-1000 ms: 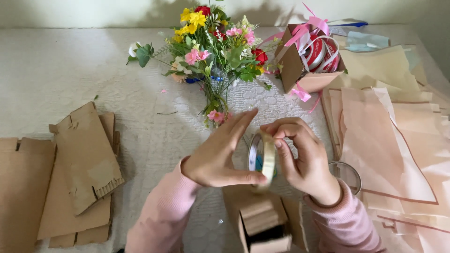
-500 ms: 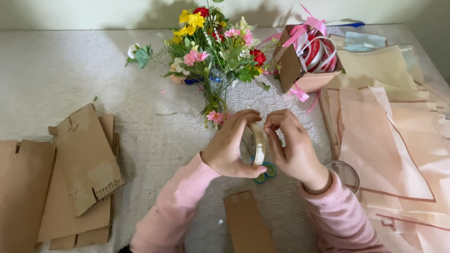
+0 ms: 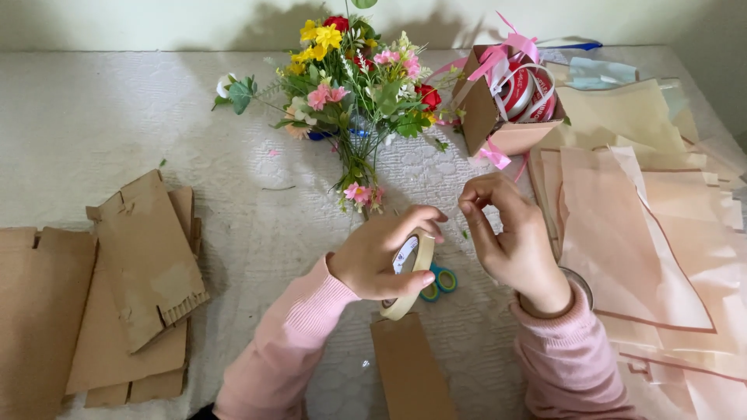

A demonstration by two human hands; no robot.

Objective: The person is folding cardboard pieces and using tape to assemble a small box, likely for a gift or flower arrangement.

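The left hand [image 3: 373, 260] is closed around a roll of cream tape [image 3: 411, 272], thumb and fingers clamped on its rim, holding it upright just above a white quilted table cover [image 3: 117, 117]. The right hand [image 3: 510, 241] hovers just beside it, fingertips pinched together near the roll's upper edge; whether they have hold of the tape's loose end is too fine to tell. Green-handled scissors [image 3: 437, 281] lie under the roll, a brown cardboard strip [image 3: 408, 373] below. A mixed flower bouquet [image 3: 354, 85] lies beyond the hands, with a box of ribbon spools [image 3: 506, 101] and peach wrapping sheets [image 3: 638, 233] to the right, flattened cardboard [image 3: 117, 280] to the left. A thin tape end could slip from a pinch and stick back onto the roll, or fold onto itself.
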